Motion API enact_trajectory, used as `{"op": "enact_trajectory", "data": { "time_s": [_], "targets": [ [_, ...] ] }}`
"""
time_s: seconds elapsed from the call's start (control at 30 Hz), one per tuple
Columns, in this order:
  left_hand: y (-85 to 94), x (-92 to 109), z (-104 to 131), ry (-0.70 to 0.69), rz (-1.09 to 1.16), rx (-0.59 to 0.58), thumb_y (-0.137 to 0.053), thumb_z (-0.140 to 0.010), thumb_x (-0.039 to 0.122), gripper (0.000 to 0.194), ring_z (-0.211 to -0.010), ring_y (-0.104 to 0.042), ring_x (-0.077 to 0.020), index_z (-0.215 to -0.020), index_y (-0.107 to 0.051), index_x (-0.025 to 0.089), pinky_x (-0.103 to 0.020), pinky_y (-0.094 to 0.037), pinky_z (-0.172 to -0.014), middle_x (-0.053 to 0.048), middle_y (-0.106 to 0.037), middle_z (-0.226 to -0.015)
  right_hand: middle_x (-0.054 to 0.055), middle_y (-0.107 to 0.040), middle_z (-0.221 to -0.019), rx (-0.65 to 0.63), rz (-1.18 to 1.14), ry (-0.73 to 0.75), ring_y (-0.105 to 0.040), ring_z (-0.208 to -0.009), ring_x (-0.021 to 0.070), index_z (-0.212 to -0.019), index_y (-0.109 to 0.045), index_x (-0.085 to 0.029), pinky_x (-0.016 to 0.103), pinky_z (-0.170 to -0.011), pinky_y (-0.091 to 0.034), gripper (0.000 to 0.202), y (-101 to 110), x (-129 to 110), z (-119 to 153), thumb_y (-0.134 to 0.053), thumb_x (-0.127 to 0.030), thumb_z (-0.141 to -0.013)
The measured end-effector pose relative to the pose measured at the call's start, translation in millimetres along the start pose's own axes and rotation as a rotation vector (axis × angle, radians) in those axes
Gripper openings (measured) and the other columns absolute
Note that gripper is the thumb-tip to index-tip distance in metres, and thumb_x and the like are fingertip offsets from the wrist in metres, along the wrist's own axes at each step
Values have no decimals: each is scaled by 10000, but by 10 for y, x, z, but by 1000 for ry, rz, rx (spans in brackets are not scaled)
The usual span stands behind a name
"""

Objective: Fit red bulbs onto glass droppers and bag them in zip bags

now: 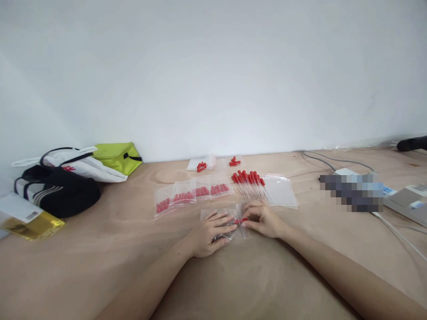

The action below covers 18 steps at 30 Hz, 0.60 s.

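My left hand (211, 233) lies with fingers spread on a clear zip bag (207, 214), pressing it on the table. At the bag's right end, the thumb and fingers of my right hand (262, 219) pinch a red-tipped piece (240, 220) at the bag's opening. Just beyond are filled clear bags with red-tipped droppers (183, 196) in an overlapping row. Behind my right hand, loose droppers with red bulbs (248, 178) rest beside and partly on a flat clear bag (283, 191).
Small red bulbs lie on bags at the back (201, 166). At the left stand a black bag (71, 191), a lime-green bag (115, 155) and a yellow packet (33, 224). A power strip (388, 191), cables and a blurred dark object are at the right.
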State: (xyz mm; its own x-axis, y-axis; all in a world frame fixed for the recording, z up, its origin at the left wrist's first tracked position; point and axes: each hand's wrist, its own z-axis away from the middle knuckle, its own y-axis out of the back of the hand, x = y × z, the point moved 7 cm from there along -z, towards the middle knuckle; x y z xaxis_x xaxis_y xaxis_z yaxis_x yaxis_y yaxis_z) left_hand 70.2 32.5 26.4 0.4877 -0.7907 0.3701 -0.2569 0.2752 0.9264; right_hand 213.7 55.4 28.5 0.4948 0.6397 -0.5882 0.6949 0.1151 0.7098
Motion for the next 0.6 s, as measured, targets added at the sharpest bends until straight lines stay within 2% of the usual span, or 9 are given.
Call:
{"op": "enact_trajectory", "data": {
  "time_s": [0.1, 0.17, 0.3, 0.37, 0.43, 0.6],
  "targets": [
    [-22, 2, -4, -1, -16, -24, -404, -870, 355, 388, -1271, -269, -202, -1257, -395, 327, -445, -178, -1051, 13, -350, -1358, 36, -586, -835, -89, -231, -6, -529, -692, 116, -697, -563, -167, 272, -650, -403, 224, -105, -23, -3, -555, -381, -763],
    [-25, 12, -8, 1, -13, -34, -405, -870, 352, 384, -1274, -262, -201, -1254, -397, 333, -445, -166, -1055, 22, -343, -1362, 31, -580, -812, -126, -302, -29, -514, -664, 105, -701, -526, -167, 246, -604, -405, 212, -146, -11, 2, -526, -362, -784],
    [41, -18, 12, 61, 73, 2, -388, -874, 365, 433, -1263, -284, -187, -1299, -330, 307, -398, -222, -1050, 11, -328, -1373, 1, -546, -695, -119, -274, -77, -476, -627, 102, -734, -482, -178, 232, -571, -394, 191, -124, 68, 15, -494, -356, -802],
    [108, -104, 55, 139, 121, 66, -338, -892, 351, 433, -1243, -321, -169, -1317, -299, 279, -363, -278, -1029, -6, -352, -1362, -3, -539, -685, -110, -247, -84, -463, -610, 99, -738, -480, -178, 225, -554, -383, 198, -95, 108, 27, -502, -366, -796],
    [158, -202, 117, 196, 129, 116, -327, -895, 343, 408, -1220, -355, -164, -1296, -334, 272, -354, -303, -1015, -9, -400, -1331, -8, -532, -672, -114, -233, -100, -442, -572, 89, -741, -486, -177, 212, -516, -359, 211, -86, 146, 38, -516, -381, -784],
    [116, -347, 218, 230, 94, 72, -474, -822, 385, 477, -1206, -369, -205, -1273, -364, 277, -400, -291, -1014, -20, -418, -1316, -35, -474, -595, -122, -278, -166, -412, -528, 80, -719, -516, -175, 202, -487, -328, 240, -159, 172, 13, -548, -410, -755]
  ]
}}
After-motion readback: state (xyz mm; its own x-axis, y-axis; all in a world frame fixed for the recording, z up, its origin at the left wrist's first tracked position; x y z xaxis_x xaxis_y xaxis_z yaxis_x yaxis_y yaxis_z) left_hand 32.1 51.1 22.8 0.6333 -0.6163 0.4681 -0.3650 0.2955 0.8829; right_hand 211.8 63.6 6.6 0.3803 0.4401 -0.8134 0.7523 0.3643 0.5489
